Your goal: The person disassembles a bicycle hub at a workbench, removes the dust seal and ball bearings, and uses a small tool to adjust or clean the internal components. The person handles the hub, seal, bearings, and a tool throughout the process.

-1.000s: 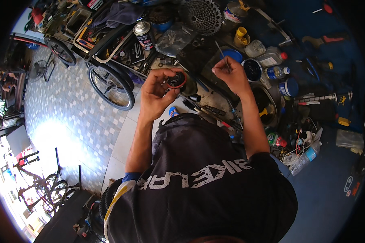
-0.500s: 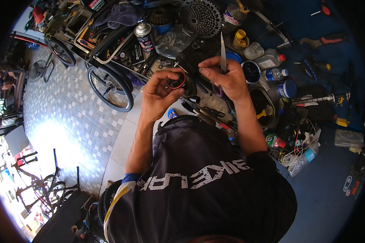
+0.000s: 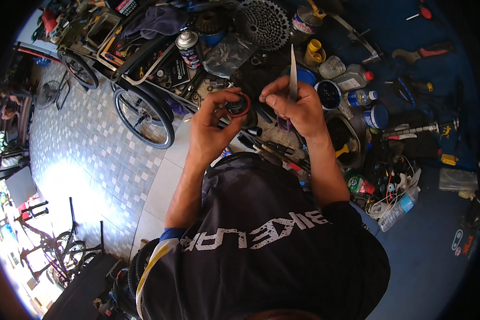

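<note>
My left hand is closed round the edge of a small round part with a red rim and dark centre, held up above the bench. Across from it, my right hand grips a pair of scissors. Their pointed blade stands up past the knuckles, and a purple handle shows below the palm. The thumb and forefinger of that hand pinch together beside the round part; whatever lies between them is too small to make out. A gap separates the two hands.
A spray can and a large cassette sprocket lie beyond my hands. To the right are a dark-filled tub, bottles and a black basin. Bicycle wheels stand at left on the tiled floor.
My left hand has shifted slightly right and turned the round part, so more of its face shows. The right hand has barely moved, still gripping the scissors.
</note>
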`<state>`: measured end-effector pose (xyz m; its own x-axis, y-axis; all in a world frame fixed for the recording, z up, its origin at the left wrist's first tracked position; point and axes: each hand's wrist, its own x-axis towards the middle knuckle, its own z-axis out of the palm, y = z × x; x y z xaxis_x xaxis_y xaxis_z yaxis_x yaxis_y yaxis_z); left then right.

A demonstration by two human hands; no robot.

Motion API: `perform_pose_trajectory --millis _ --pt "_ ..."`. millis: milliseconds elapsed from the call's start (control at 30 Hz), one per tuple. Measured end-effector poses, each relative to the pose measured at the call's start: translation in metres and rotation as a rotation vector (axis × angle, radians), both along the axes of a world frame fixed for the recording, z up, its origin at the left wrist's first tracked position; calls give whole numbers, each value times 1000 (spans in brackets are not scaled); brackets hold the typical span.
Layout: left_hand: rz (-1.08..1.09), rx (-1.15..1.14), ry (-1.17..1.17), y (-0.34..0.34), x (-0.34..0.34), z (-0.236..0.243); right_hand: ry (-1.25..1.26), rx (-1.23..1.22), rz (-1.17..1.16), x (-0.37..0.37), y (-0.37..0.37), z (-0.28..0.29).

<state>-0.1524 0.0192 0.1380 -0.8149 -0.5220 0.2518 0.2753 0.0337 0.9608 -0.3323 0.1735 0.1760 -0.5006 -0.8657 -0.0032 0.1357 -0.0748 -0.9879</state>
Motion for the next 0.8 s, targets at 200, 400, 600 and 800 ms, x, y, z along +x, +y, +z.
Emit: perform_pose_trajectory --millis 200,400,600,800 --pt "65 -94 -33 2 -1 2 76 -7 42 8 -4 2" --pt "158 -279 -69 1 -2 4 224 68 18 18 -8 13" --pt "212 -404 -107 2 -2 12 377 163 14 21 -13 23" --pt "234 -492 -129 1 -1 13 553 156 28 19 -17 26"
